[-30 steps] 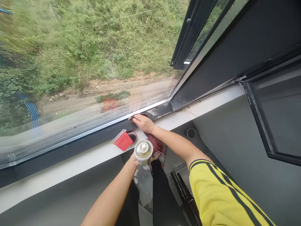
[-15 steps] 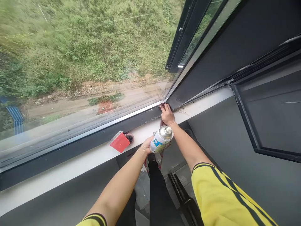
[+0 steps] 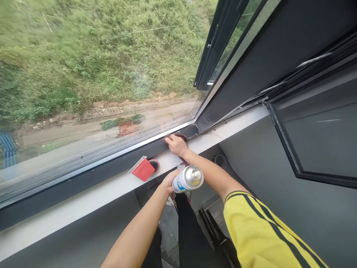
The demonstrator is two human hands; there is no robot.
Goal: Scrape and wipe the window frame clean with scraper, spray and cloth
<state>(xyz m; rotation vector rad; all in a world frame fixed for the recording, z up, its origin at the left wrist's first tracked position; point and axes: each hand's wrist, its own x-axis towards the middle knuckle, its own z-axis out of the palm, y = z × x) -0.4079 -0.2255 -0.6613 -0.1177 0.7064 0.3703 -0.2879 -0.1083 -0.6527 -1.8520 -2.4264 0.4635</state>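
Note:
My left hand (image 3: pixel 169 181) is closed around a spray can (image 3: pixel 187 179), white and blue with a silver top, in front of the white sill (image 3: pixel 92 199). A bit of grey mesh-like material (image 3: pixel 181 167) shows beside the can. Farther off, my right hand (image 3: pixel 177 145) presses a dark red cloth (image 3: pixel 181 137) onto the dark lower window frame (image 3: pixel 122 156). Its fingers are bent over the cloth, which they partly hide. Left of the can, a red scraper (image 3: pixel 143 169) with a metal edge lies on the sill against a round black-bristled brush (image 3: pixel 154 164).
An open window sash (image 3: pixel 220 44) juts outward at the upper right. On the right hangs a dark-framed panel (image 3: pixel 315 137). Dirt specks (image 3: pixel 213 132) lie on the sill near the corner. Below, a black chair-like object (image 3: pixel 220 238) stands by my legs.
My right hand has slid left along the lower frame with the cloth, away from the corner. The spray can in my left hand has moved slightly down and tilted.

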